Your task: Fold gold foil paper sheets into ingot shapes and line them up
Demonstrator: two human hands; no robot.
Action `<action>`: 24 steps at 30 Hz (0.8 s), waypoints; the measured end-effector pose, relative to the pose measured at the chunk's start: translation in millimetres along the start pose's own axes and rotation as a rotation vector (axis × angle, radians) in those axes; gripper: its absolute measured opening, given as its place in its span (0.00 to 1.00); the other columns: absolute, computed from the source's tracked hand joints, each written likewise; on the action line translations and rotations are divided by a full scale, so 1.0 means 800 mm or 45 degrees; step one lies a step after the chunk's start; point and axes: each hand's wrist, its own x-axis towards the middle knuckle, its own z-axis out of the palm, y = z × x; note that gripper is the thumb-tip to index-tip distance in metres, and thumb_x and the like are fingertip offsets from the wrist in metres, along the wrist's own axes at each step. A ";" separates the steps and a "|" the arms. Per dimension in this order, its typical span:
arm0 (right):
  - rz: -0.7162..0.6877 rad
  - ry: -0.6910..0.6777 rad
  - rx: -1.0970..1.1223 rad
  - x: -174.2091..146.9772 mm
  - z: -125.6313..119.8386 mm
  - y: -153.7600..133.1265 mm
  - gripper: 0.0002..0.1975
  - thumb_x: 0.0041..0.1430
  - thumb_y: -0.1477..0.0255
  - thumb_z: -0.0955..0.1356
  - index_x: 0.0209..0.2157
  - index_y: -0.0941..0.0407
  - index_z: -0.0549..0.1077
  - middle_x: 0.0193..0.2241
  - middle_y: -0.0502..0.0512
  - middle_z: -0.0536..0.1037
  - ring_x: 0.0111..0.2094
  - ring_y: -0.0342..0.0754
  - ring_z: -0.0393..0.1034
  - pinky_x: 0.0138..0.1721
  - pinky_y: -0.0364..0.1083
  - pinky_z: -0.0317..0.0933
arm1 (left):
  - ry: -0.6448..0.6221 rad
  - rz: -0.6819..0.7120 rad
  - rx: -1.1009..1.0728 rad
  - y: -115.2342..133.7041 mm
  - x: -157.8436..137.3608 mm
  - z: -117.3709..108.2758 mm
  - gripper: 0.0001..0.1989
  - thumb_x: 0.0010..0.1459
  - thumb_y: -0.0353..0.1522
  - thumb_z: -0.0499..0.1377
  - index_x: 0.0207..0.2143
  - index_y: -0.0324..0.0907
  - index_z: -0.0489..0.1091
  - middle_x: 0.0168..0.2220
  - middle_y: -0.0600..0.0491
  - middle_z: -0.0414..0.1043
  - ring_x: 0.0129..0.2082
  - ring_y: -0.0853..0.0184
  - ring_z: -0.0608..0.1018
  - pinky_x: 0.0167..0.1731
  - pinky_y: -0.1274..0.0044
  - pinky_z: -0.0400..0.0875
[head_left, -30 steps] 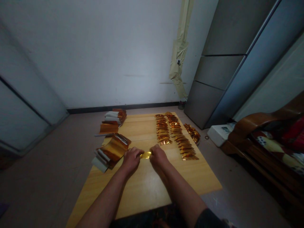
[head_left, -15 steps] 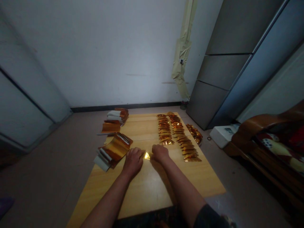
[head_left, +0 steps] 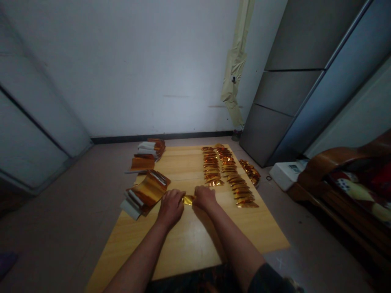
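Observation:
A small piece of shiny gold foil paper (head_left: 188, 200) is stretched between my two hands, just over the wooden table. My left hand (head_left: 171, 205) has its fingers closed on the left end of the paper. The right end is pinched in my right hand (head_left: 205, 197); the fingertips of both hands are partly hidden. Left of my left hand lies a fanned stack of gold foil sheets (head_left: 151, 189) with pale backs. Two rows of folded gold paper pieces (head_left: 211, 166) stand on the table's right side.
Beyond the near stack, more foil sheets (head_left: 143, 162) sit at the wooden table's (head_left: 189, 240) left edge. A container heaped with folded gold pieces (head_left: 250, 171) is off the right edge. A white box (head_left: 285, 176), a wooden seat (head_left: 342, 191) and a grey fridge (head_left: 277, 89) stand to the right.
The gold paper between my hands has gone from a bright triangular glint to a flatter band. My right hand has shifted very slightly left; my left hand is almost unmoved.

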 end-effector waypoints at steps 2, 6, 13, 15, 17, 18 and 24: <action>0.019 -0.031 0.025 -0.002 -0.002 -0.002 0.15 0.53 0.67 0.69 0.43 0.54 0.72 0.43 0.60 0.77 0.47 0.56 0.70 0.45 0.53 0.58 | 0.004 0.010 0.006 0.000 0.000 0.001 0.19 0.56 0.26 0.51 0.48 0.45 0.71 0.42 0.48 0.70 0.45 0.60 0.68 0.46 0.68 0.60; -0.016 -0.001 0.089 -0.004 0.001 0.000 0.12 0.53 0.69 0.69 0.42 0.52 0.71 0.41 0.57 0.78 0.44 0.53 0.71 0.41 0.48 0.56 | 0.016 -0.011 0.004 -0.001 -0.001 0.003 0.18 0.57 0.27 0.51 0.48 0.46 0.71 0.42 0.48 0.71 0.44 0.60 0.68 0.45 0.68 0.60; -0.177 0.149 0.223 -0.002 0.014 0.013 0.05 0.54 0.74 0.66 0.33 0.52 0.74 0.36 0.51 0.78 0.40 0.47 0.69 0.36 0.43 0.50 | 0.046 0.003 -0.112 -0.003 -0.003 0.000 0.20 0.53 0.27 0.54 0.49 0.45 0.70 0.43 0.49 0.70 0.46 0.59 0.68 0.48 0.67 0.61; -0.273 0.257 0.214 -0.002 0.020 0.017 0.06 0.53 0.77 0.66 0.31 0.54 0.74 0.35 0.51 0.77 0.40 0.47 0.67 0.37 0.43 0.50 | 0.078 0.032 -0.167 -0.003 -0.004 -0.002 0.15 0.53 0.28 0.54 0.43 0.45 0.71 0.41 0.50 0.70 0.45 0.60 0.68 0.47 0.68 0.62; -0.361 0.382 0.167 -0.003 0.027 0.021 0.05 0.54 0.78 0.66 0.30 0.54 0.73 0.34 0.52 0.76 0.39 0.47 0.65 0.38 0.44 0.49 | 0.107 0.072 -0.209 -0.003 -0.005 -0.003 0.09 0.53 0.29 0.54 0.36 0.44 0.72 0.38 0.50 0.70 0.43 0.61 0.69 0.45 0.70 0.64; -0.399 0.439 0.136 -0.004 0.031 0.022 0.06 0.55 0.78 0.65 0.30 0.55 0.73 0.33 0.53 0.75 0.39 0.48 0.64 0.39 0.45 0.48 | 0.122 0.092 -0.222 -0.002 -0.006 -0.003 0.08 0.54 0.29 0.54 0.34 0.44 0.72 0.37 0.51 0.69 0.41 0.62 0.69 0.44 0.70 0.64; -0.548 0.527 -0.026 -0.011 0.045 0.030 0.08 0.61 0.75 0.63 0.32 0.56 0.73 0.34 0.55 0.74 0.38 0.49 0.61 0.41 0.47 0.47 | 0.175 0.223 -0.246 -0.002 -0.011 -0.002 0.08 0.53 0.25 0.54 0.30 0.43 0.72 0.34 0.51 0.68 0.38 0.64 0.68 0.42 0.71 0.64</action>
